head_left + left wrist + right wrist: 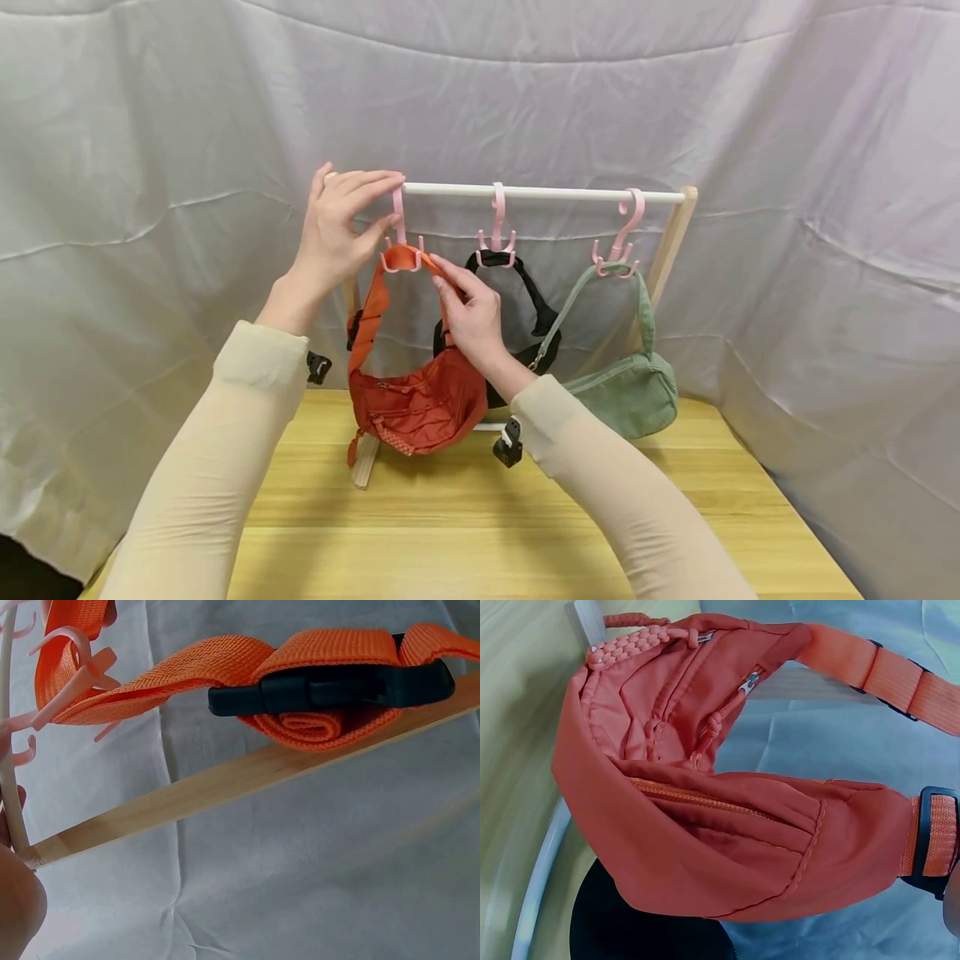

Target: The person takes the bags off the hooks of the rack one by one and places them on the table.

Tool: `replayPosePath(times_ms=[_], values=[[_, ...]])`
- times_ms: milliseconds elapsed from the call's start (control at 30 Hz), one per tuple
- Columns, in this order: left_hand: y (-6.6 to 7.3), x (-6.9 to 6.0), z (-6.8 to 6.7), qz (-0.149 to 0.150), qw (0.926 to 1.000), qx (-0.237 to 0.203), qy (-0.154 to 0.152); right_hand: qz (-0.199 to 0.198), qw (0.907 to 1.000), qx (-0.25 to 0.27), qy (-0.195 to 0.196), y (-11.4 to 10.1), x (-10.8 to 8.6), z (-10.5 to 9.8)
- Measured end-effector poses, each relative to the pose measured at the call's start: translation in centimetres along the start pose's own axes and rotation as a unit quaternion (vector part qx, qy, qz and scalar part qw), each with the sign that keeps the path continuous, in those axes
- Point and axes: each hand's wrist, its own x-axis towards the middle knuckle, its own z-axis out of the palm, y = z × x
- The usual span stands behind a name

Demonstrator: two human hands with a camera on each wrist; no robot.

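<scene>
A red-orange crossbody bag [420,400] hangs by its orange strap [372,312] from a pink multi-prong hook [399,208] at the left end of a white rail [555,192]. My left hand [337,221] is at the top of this hook, fingertips over the rail and thumb against the stem. With thumb and fingers, my right hand [472,312] pinches the strap's right side just below the prongs. The left wrist view shows the strap's black buckle [337,688] and the hook's prongs [79,679]. In the right wrist view the bag [742,847] hangs with its zips facing the camera.
To the right, a black bag [551,354] and a green corduroy bag [637,396] hang from two more pink hooks [498,208]. The wooden rack [672,242] stands on a wood-grain table [420,542]. Grey cloth [525,108] surrounds it at the back and sides.
</scene>
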Motion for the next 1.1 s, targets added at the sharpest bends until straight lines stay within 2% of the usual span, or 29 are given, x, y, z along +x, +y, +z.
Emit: replayPosePath(times_ms=[167,367,667,900,1100], values=[[-0.1,-0.1,0.0,-0.006,1.0,-0.001,-0.004,0.008,0.9998,0.0,0.019,-0.4,0.1,0.3],[0.0,-0.2,0.0,-0.009,1.0,-0.001,-0.003,-0.006,0.9993,-0.006,0.037,-0.5,0.4,0.2],[0.1,0.0,0.0,-0.005,1.0,0.001,0.006,-0.024,0.999,-0.011,0.035,-1.0,1.3,-0.3],[0.1,0.1,0.0,-0.011,0.9999,-0.002,0.003,-0.009,0.9995,0.011,0.028,-1.4,1.6,-0.5],[0.1,0.0,0.1,-0.018,0.9998,-0.001,0.003,-0.012,0.9993,0.011,0.033,-1.5,2.0,-0.6]])
